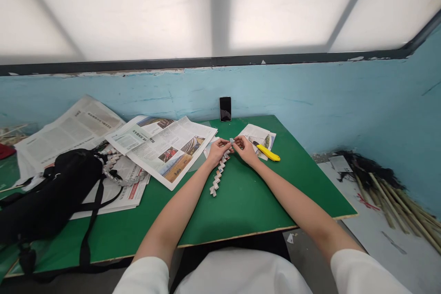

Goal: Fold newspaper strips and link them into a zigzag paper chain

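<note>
A zigzag chain of folded newsprint (217, 175) trails down over the green table from between my hands. My left hand (218, 149) is closed in a pinch on the chain's upper end. My right hand (244, 149) meets it there, its thumb and fingers pinched on a small folded paper piece (232, 140) at the top of the chain. Exactly how that piece joins the chain is too small to tell. Just right of my right hand lies a yellow utility knife (268, 151), partly over some cut newspaper sheets (257, 131).
Spread newspapers (161, 144) cover the left of the green table (248, 206), with a black bag (65, 188) on top and its strap over the front edge. A phone (225, 109) leans against the blue wall. Bamboo sticks (399, 200) lie on the right.
</note>
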